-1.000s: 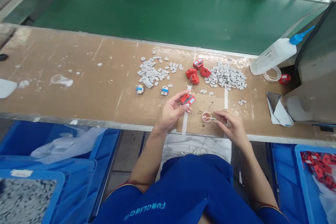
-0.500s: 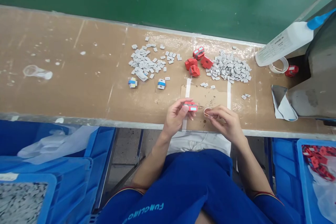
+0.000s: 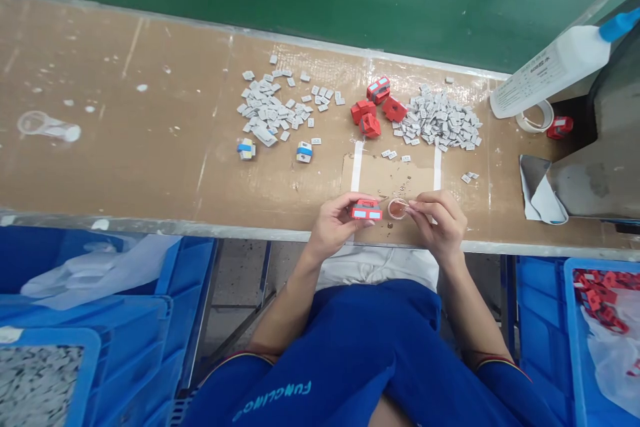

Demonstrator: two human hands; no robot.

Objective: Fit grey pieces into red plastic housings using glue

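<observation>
My left hand [image 3: 334, 223] grips a red plastic part [image 3: 367, 209] by its left side, fingers wrapped round it. Two pale rectangles show on the face turned toward me. Just right of it, a small round clear dish [image 3: 397, 208] rests on the cardboard. At the dish's right rim my right hand [image 3: 443, 219] is closed in a pinch; whatever thin thing its fingertips hold is too small to name. Beyond the hands lie several red parts [image 3: 370, 124] in a cluster. Beside them is a heap of small grey-white tiles [image 3: 443, 121].
A second tile pile [image 3: 270, 107] lies to the left, with two small blue-banded blocks [image 3: 304, 152]. A glue bottle [image 3: 550, 70] leans at the right beside a tape roll [image 3: 534, 117]. Blue crates [image 3: 570, 320] flank me below the table edge.
My left hand has turned the red part, so both pale rectangles now face me. My right hand has drawn back slightly to the right from the dish. The view has shifted a little.
</observation>
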